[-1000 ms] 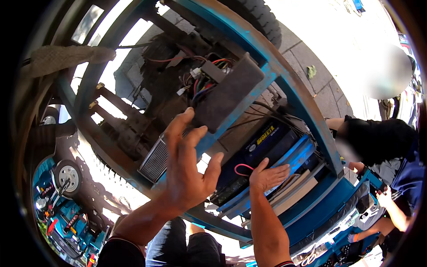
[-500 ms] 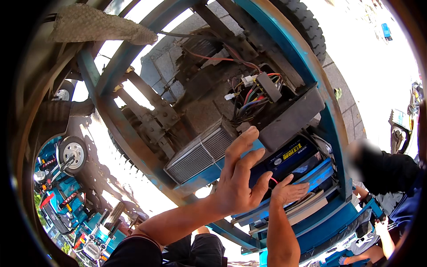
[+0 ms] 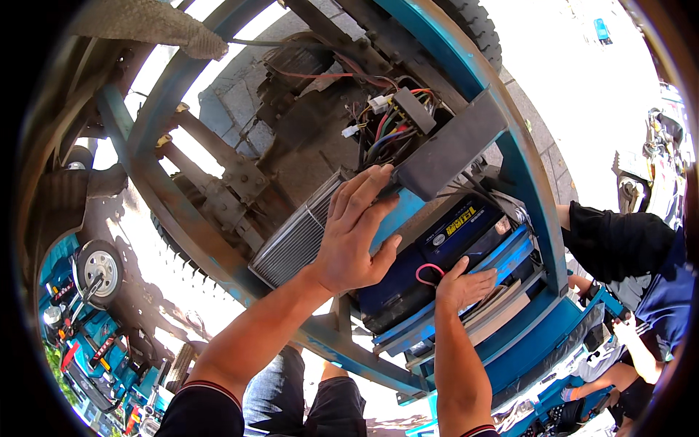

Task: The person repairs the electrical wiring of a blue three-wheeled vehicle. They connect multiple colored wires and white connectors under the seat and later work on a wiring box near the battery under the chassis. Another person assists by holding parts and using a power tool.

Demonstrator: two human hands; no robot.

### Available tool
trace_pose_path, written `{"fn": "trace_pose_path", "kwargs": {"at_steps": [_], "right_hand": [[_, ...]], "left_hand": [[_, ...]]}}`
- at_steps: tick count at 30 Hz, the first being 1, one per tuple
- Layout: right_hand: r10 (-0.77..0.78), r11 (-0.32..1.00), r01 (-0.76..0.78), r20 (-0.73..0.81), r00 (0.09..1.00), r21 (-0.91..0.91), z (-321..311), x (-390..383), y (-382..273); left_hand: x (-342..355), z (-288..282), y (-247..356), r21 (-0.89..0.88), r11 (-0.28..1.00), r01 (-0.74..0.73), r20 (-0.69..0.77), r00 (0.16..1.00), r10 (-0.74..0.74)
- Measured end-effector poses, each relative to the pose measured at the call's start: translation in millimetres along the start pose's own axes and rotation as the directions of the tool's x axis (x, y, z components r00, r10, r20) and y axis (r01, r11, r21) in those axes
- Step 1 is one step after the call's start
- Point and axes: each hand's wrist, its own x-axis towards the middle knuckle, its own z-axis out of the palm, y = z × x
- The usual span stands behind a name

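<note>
Within the blue frame [image 3: 551, 255] lies a battery [image 3: 406, 282], right hand [image 3: 464, 289] (flat, thumb out) beside it, left hand [image 3: 357, 244] loosely spread.

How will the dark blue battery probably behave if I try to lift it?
The battery is likely heavy for its size, since it looks like a thick, solid block. Its boxy shape makes rolling unlikely. The blue bar along one side may hinder it from tilting that way.

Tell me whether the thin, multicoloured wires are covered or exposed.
Exposed: the thin, multicoloured wires show openly beyond the left hand, though a dark grey rectangular block hides some.
</note>
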Motion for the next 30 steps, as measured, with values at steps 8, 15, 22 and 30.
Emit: {"fn": "trace_pose_path", "kwargs": {"at_steps": [8,15,22,30], "right_hand": [[0.01,0.928,-0.013,0.009,1.0,0.372,-3,17,26],[-0.438,0.194,0.184,-0.083,0.895,0.964,-112,145,-107],[-0.562,0.244,0.168,-0.002,0.827,0.955,-127,201,-221],[-0.573,0.148,0.355,-0.212,0.792,0.923,-111,202,-230]], "left_hand": [[0,17,8,0.118,0.993,0.023,-0.074,0.997,-0.014],[-6,31,8,0.059,0.997,0.059,-0.156,0.987,-0.049],[-7,36,4,0.074,0.997,0.019,-0.158,0.987,-0.007],[-4,37,5,0.055,0.998,0.023,-0.15,0.989,-0.015]]}}
